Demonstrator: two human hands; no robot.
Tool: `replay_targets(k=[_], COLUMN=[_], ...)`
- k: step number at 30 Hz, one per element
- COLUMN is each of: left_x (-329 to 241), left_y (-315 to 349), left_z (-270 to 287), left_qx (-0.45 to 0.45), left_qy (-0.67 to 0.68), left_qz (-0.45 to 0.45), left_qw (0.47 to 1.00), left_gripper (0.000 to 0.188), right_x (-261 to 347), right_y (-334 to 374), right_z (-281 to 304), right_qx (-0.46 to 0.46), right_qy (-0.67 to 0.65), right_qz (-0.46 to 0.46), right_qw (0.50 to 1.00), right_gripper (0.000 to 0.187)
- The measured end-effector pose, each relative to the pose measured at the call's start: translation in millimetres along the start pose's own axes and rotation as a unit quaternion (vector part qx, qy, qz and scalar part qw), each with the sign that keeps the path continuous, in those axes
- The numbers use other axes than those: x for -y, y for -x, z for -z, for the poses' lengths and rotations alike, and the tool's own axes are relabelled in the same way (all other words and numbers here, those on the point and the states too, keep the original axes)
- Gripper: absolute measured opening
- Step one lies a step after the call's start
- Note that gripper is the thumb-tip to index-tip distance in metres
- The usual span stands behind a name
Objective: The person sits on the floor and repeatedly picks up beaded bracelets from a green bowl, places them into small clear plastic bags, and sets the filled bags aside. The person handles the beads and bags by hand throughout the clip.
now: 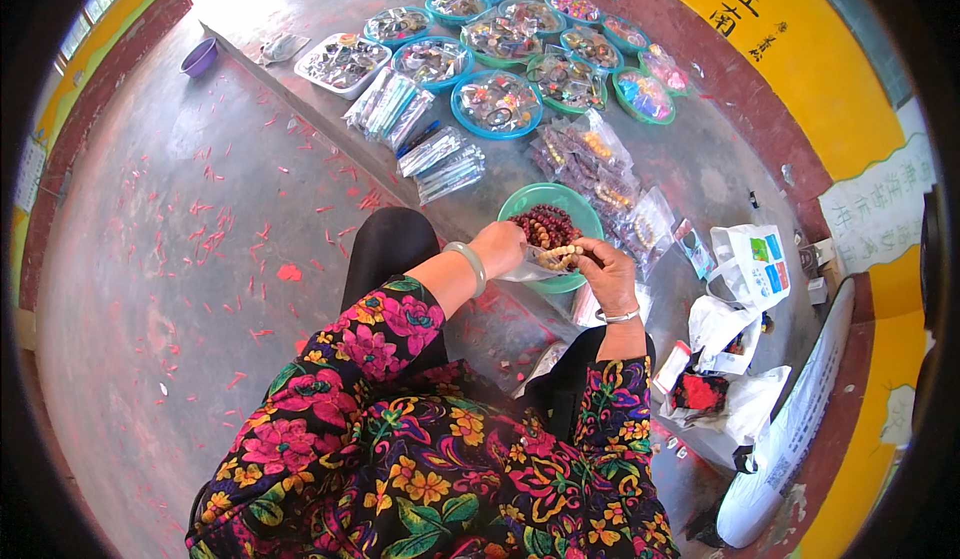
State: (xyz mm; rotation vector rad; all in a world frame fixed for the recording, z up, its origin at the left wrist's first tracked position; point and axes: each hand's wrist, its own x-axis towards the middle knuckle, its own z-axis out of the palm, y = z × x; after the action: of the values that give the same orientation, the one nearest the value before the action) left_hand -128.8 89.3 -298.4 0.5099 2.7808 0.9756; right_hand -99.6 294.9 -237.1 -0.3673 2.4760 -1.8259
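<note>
My left hand (497, 250) is closed on a small see-through plastic bag (524, 272) in front of my knees. My right hand (608, 279) pinches a bracelet of pale yellow beads (562, 257) at the bag; whether part of it lies inside the bag, I cannot tell. Just beyond and partly beneath both hands stands a green plastic basin (590, 221). Dark red bead bracelets (545, 224) are heaped in it. Past the basin, bagged bracelets (600, 174) lie in a pile on the floor.
Several round baskets (497, 135) of small bagged goods stand farther off. Bundles of slim packets (445, 166) lie before them. White bags (722, 334) and a long white sack (790, 454) are on my right. Red paper scraps (289, 273) litter the left floor, with a purple basin (199, 58) beyond.
</note>
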Motion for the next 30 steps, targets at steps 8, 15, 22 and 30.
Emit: replay_targets(k=[8,15,22,30], left_x=[-15.6,-8.4,-18.1,-21.8], left_y=[0.9,0.4,1.8,13.2], left_z=[10.8,11.8,54.3,79.7], left_qx=[0.021,0.022,0.138,0.168], left_qy=[0.03,0.074,0.348,0.674], left_qz=[-0.026,-0.057,0.033,0.044], left_qw=[0.999,0.995,0.927,0.718], left_gripper=[0.021,0.021,0.019,0.018], right_x=[-7.4,-5.7,-34.1,-21.6], right_y=[-3.9,-5.5,-3.9,3.2], right_z=[-8.2,-9.1,37.3,-1.4], right_qx=[0.047,-0.008,-0.009,0.221], right_qy=[0.185,0.105,-0.098,-0.104], right_qz=[0.071,0.004,-0.125,-0.169], right_qw=[0.979,0.994,0.987,0.955], right_gripper=[0.023,0.023,0.041,0.05])
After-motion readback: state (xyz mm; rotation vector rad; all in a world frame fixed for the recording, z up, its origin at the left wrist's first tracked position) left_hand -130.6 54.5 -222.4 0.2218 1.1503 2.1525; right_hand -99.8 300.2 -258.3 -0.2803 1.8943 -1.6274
